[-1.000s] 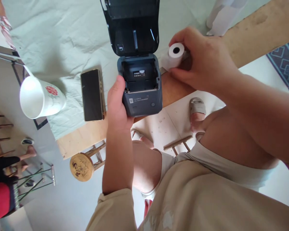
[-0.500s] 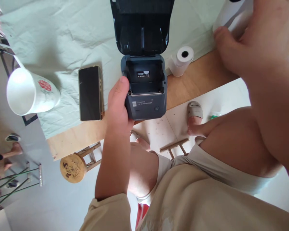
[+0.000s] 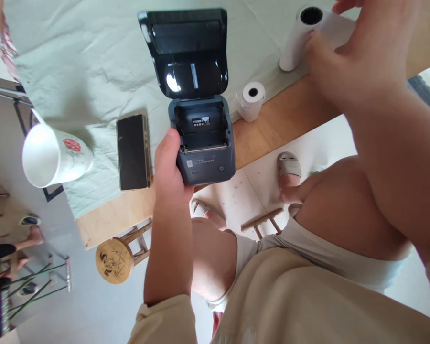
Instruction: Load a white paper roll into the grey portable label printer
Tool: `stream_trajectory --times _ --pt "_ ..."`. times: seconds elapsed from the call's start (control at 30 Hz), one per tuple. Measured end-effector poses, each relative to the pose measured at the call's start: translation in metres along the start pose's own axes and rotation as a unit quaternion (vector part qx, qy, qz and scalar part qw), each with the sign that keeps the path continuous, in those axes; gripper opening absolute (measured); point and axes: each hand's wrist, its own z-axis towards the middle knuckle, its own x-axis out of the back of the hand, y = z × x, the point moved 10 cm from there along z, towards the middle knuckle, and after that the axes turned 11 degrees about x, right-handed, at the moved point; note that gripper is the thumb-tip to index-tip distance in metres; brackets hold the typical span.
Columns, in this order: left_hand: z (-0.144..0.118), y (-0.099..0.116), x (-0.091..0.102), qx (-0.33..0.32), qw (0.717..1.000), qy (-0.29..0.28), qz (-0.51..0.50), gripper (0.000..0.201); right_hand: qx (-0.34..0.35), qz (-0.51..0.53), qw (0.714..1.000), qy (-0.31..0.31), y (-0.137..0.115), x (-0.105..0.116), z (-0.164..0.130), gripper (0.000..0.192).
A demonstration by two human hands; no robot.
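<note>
My left hand (image 3: 172, 165) grips a dark label printer (image 3: 208, 165) by its left side, thumb on the edge. The printer's lid (image 3: 189, 52) stands raised, and no roll lies in its bay. At the upper right, my right hand (image 3: 358, 62) is closed on a large white paper roll (image 3: 293, 50). Its thumb presses the roll's near side, and a loose flap of paper (image 3: 338, 28) spreads between thumb and fingers. Most of those fingers are hidden. Between the printer and that hand, a small white paper roll (image 3: 251, 102) stands upright by the table edge.
A smartphone (image 3: 132, 153) lies left of the printer on a pale green cloth (image 3: 103, 57). Farther left is a white cup (image 3: 59, 157) with a red flower. Below the wooden table edge (image 3: 272, 126) are a round stool (image 3: 114, 260) and my legs. Another person's foot shows at left.
The large roll has come further into view, tilted, with its dark core showing and its paper flap spread. The printer sits lower and further left in view, still in my left hand.
</note>
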Motion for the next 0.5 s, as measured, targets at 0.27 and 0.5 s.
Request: stream_trajectory --times 0.27,0.5 --pt "0.001 0.0 0.002 -0.018 1.0 -0.003 -0.014 0.048 -0.124 -0.026 0.984 -0.127 0.008 -0.03 0.007 0.062" --pt "-0.003 -0.001 0.0 0.024 1.0 -0.02 -0.004 0.041 -0.106 -0.021 0.989 -0.097 0.016 -0.026 0.008 0.053"
